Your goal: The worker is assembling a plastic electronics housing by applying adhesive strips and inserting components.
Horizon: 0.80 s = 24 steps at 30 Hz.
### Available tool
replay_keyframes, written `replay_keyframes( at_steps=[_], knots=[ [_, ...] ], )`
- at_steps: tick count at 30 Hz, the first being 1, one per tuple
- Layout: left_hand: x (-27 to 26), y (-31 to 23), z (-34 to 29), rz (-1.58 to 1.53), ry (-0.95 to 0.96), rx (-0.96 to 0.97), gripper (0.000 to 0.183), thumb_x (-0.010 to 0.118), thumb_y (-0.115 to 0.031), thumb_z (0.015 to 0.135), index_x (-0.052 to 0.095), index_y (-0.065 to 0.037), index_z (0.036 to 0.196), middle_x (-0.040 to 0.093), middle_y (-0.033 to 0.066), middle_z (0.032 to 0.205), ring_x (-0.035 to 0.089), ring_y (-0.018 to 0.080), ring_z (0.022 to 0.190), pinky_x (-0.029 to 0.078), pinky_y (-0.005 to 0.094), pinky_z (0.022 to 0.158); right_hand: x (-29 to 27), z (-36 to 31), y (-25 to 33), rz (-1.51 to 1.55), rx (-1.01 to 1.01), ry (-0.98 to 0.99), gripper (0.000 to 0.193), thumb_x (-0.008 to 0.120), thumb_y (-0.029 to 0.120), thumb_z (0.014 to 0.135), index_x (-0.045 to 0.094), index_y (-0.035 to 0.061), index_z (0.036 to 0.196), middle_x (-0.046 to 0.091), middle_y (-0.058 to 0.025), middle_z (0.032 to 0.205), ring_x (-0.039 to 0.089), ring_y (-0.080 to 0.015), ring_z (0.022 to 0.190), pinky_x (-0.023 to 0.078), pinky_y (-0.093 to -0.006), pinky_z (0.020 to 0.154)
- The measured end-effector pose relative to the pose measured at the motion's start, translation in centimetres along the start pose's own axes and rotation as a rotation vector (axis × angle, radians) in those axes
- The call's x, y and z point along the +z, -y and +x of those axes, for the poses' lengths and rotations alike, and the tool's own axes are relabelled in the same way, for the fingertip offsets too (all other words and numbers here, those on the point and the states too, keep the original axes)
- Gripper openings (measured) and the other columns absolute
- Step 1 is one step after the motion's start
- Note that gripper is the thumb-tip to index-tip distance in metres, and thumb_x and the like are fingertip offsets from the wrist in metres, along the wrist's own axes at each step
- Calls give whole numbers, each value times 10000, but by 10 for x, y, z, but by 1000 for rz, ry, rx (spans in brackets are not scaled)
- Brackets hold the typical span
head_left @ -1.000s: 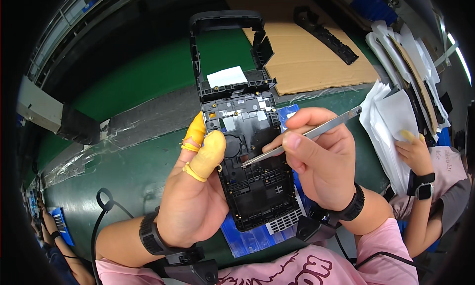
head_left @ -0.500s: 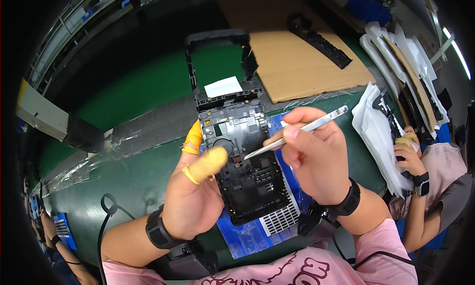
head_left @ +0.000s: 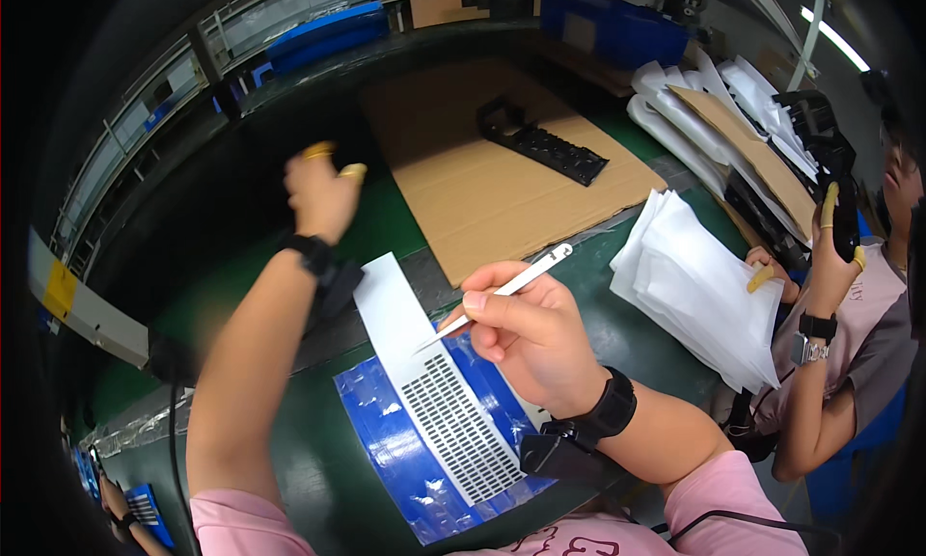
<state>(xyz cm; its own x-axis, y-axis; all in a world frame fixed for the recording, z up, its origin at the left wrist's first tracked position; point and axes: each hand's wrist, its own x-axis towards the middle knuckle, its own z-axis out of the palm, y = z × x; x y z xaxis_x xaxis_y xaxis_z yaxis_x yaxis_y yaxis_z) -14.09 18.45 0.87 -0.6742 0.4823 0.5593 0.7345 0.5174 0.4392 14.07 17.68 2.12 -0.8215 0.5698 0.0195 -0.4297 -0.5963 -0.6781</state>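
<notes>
Actually, from where I stand, the left hand (head_left: 323, 199) is far from the body, in the upper left of the frame, above the dark part of the bench. Its thumb and finger, in yellow covers, are spread apart; the hand is blurred, and I see nothing in its hold.

The right hand (head_left: 531, 339), at the centre of the frame, pinches white tweezers (head_left: 521, 278) between thumb and fingers. Their tips point down at the white sheet (head_left: 439, 387) with rows of black labels — whether they touch it, I cannot tell. This sheet lies on a blue board (head_left: 376, 411), in the lower middle.

In the upper middle, a black plastic part (head_left: 559, 151) rests on brown cardboard (head_left: 444, 180). White wrapping sheets (head_left: 690, 286) lie at the right — just beside them, a co-worker's hand (head_left: 828, 276) holds a dark piece (head_left: 825, 141).
</notes>
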Motion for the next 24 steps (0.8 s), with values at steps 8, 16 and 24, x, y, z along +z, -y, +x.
replay_keyframes(
  at_steps=[8,16,24],
  knots=[
    [124,-180,-8,5,519,22,648,517,-554,775,595,22,1061,524,195,1167,467,356,1098,354,416,928,-20,10,21,341,138,586,235,557,135,854,521,-20,1028,571,-303,978,574,-146,667,470,-224,584],
    [126,-155,27,-384,367,-26,270,612,-190,683,635,48,809,626,202,825,629,295,788,504,348,695,-37,18,19,327,156,628,215,593,165,832,591,3,974,550,-315,1029,595,-211,727,488,-257,608],
    [-64,-38,-46,-1398,463,-442,115,529,-62,857,573,2,942,604,67,915,595,151,832,496,286,736,-25,14,7,-183,121,152,134,608,45,793,577,-33,898,617,-129,795,615,-146,650,504,-219,563]
  ],
)
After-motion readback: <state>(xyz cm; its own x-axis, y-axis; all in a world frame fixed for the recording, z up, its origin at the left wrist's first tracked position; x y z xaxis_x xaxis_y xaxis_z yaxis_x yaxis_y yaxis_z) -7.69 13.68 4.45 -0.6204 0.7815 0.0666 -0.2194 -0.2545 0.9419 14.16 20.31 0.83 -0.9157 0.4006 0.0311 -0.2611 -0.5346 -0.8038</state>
